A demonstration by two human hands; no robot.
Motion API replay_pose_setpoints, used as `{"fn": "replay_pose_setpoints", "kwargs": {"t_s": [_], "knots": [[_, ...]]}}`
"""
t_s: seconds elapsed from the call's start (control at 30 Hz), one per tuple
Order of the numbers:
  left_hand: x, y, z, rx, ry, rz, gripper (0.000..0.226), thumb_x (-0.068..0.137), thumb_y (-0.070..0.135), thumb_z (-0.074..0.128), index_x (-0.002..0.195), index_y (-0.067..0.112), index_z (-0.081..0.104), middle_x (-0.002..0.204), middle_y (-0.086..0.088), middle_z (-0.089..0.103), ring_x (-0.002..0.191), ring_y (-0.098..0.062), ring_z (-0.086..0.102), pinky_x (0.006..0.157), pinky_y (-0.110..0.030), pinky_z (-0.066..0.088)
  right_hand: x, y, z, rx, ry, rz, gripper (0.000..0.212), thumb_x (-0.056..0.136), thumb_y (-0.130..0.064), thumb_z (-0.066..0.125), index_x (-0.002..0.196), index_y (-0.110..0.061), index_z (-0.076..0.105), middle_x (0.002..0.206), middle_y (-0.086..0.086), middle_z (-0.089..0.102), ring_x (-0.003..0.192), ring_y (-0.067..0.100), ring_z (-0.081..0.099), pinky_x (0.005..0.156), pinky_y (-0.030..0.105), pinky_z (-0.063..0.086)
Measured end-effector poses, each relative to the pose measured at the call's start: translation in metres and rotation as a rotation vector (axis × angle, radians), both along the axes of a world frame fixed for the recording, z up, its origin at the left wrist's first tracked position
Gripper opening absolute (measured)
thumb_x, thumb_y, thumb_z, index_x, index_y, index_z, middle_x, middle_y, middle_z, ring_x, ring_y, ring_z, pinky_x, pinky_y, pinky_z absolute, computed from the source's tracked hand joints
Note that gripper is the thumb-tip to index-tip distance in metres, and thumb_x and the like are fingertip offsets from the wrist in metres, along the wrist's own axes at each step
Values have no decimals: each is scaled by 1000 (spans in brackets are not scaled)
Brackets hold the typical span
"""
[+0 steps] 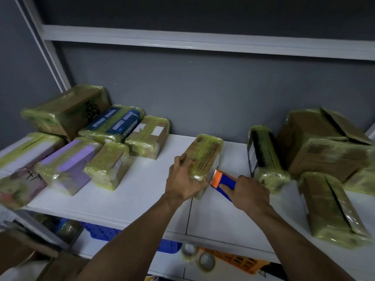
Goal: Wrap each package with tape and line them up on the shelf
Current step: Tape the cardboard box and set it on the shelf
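Note:
A small brown package (206, 154) wrapped in yellowish tape lies on the white shelf (142, 191) at the middle. My left hand (183, 179) grips its near end, fingers curled over the top. My right hand (249, 191) holds a blue and orange tape dispenser (222, 180), whose orange head touches the package's near right corner. Several taped packages (107, 165) stand in rows at the left. More taped packages (263, 157) sit at the right.
A large taped box (324, 145) stands at the back right against the grey wall. An upper shelf rail (203, 40) runs overhead. Below the shelf lie tape rolls (206, 260), a blue crate (101, 232) and an orange crate (243, 260).

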State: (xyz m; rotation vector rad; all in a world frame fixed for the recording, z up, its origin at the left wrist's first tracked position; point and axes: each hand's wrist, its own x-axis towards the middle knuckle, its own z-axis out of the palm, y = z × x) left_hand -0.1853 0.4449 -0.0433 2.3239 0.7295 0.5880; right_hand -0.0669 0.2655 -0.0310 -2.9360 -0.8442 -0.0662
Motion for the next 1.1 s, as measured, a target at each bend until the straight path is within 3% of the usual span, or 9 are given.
{"fn": "replay_pose_setpoints", "kwargs": {"t_s": [0.13, 0.23, 0.3, 0.43, 0.6, 0.77, 0.9, 1.0, 1.1], "knots": [[0, -8, 3, 58, 149, 52, 109, 56, 89, 51, 150, 38, 31, 160, 8, 24, 152, -30, 10, 113, -66, 34, 11, -17, 5, 63, 73, -49, 63, 87, -83, 48, 94, -21, 51, 92, -1, 62, 84, 20, 65, 71, 32, 55], [7, -17, 7, 146, 250, 94, 107, 64, 92, 53, 152, 35, 28, 163, 4, 24, 154, -34, 9, 118, -65, 19, 13, -27, 8, 158, 142, -72, 62, 85, -83, 51, 87, -21, 52, 88, -1, 64, 80, 21, 64, 69, 33, 54], [7, -18, 6, 199, 244, 113, 90, 76, 76, 58, 150, 31, 33, 161, 1, 31, 151, -37, 18, 120, -59, 27, 12, -34, 8, 208, 217, -86, 61, 85, -83, 52, 88, -22, 54, 87, -1, 66, 80, 21, 67, 71, 34, 57], [2, -14, 10, 267, 264, 95, 71, 75, 63, 58, 136, 30, 43, 150, 3, 43, 132, -36, 37, 96, -49, 50, 9, -47, 4, 283, 343, -83, 63, 85, -81, 54, 87, -18, 61, 81, 0, 69, 74, 18, 69, 72, 36, 59], [1, -18, 10, 241, 344, 63, 88, 75, 69, 67, 146, 31, 33, 161, 4, 27, 150, -42, 14, 117, -58, 28, 3, -58, 2, 452, 457, -102, 66, 84, -79, 59, 81, -13, 65, 69, 2, 68, 62, 18, 69, 57, 28, 45], [-4, -22, 6, 231, 283, 58, 86, 77, 53, 73, 147, 33, 29, 159, 6, 27, 148, -38, 11, 96, -51, 55, -3, -65, 1, 540, 503, -104, 62, 84, -74, 63, 78, -13, 65, 64, 2, 69, 57, 15, 68, 56, 26, 45], [-7, -15, 12, 258, 339, 5, 80, 87, 50, 65, 153, 32, 24, 167, 7, 17, 154, -39, -6, 121, -60, 22, -6, -72, 1, 625, 506, -128, 59, 84, -73, 64, 78, -15, 69, 60, -4, 70, 50, 6, 66, 52, 23, 44], [-18, 5, 15, 362, 412, 6, 81, 94, 36, 62, 159, 31, 15, 169, 11, 8, 156, -32, -6, 124, -58, 16, -5, -75, 4, 679, 501, -155, 59, 83, -74, 62, 79, -16, 70, 61, -5, 70, 51, 5, 66, 53, 23, 44], [-23, 25, 19, 418, 436, 47, 87, 93, 8, 58, 161, 31, 10, 170, 14, 3, 157, -25, -8, 125, -57, 10, -9, -75, 9, 748, 488, -158, 63, 75, -80, 57, 81, -18, 68, 62, -6, 70, 53, 5, 67, 53, 23, 45]]}}
